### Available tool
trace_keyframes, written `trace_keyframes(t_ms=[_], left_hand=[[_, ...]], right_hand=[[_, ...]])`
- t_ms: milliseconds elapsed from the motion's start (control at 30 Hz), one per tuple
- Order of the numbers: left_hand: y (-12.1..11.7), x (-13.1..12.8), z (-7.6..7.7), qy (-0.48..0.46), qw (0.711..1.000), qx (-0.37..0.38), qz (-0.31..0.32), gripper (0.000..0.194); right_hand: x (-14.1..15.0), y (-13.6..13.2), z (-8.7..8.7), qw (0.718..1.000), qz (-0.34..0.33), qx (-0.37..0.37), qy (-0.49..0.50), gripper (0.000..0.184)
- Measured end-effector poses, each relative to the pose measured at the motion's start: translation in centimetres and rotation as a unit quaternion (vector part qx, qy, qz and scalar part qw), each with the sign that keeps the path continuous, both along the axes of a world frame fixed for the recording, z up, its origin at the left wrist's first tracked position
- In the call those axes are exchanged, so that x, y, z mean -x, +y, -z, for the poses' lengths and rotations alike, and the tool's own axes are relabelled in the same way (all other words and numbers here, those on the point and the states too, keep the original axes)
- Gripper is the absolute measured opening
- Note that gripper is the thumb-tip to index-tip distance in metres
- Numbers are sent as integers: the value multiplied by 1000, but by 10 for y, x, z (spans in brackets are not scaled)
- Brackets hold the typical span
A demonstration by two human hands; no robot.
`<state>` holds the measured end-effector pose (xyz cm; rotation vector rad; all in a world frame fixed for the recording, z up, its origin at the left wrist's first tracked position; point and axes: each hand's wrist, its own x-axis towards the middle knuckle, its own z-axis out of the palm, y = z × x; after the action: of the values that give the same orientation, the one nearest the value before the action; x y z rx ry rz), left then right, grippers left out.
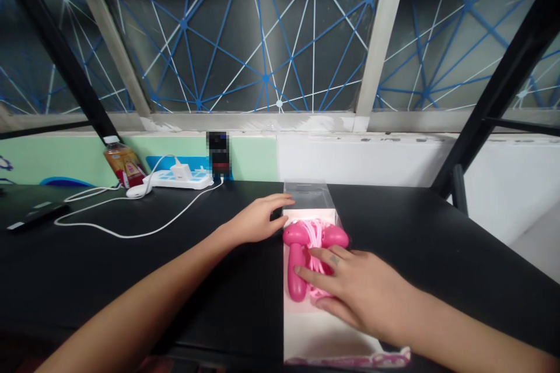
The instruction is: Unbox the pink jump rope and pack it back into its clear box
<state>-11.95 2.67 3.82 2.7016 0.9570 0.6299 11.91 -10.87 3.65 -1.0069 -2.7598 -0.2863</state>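
In the head view, a pink skipping rope (297,274) lies in a long box (306,332) with a pale insert. Two thick pink handles show, with a bundle of light pink cord (314,236) between them. My right hand (354,285) rests on the rope from the right, palm down with fingers spread across the cord and one handle. Its palm hides part of the rope. At the box's far left edge, my left hand (258,218) has its fingers stretched out, tips at the clear plastic end (308,193).
The box lies on a black table (219,315). At the back left stand a bottle (125,163), a white power strip (184,179) with a charger (181,171), and a blurred dark device (219,154). A white cable (126,236) loops across the table. Black frame posts (494,81) rise at both sides.
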Motion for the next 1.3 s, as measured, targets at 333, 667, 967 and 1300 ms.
trace_keyframes(t_ms=[333,667,967,1300], left_hand=[[-21,-3,-9,14,1000,-11,-11,40],[-32,-7,-16,6,1000,-12,12,39],[-31,-12,-11,-9,999,-29,16,42],[-35,-8,-3,-35,998,-54,26,33]], right_hand=[[1,15,13,996,18,-82,-15,38],[-2,34,8,986,39,-164,-3,30],[0,-6,-4,979,-196,6,49,31],[0,-5,-1,984,-38,161,61,48]])
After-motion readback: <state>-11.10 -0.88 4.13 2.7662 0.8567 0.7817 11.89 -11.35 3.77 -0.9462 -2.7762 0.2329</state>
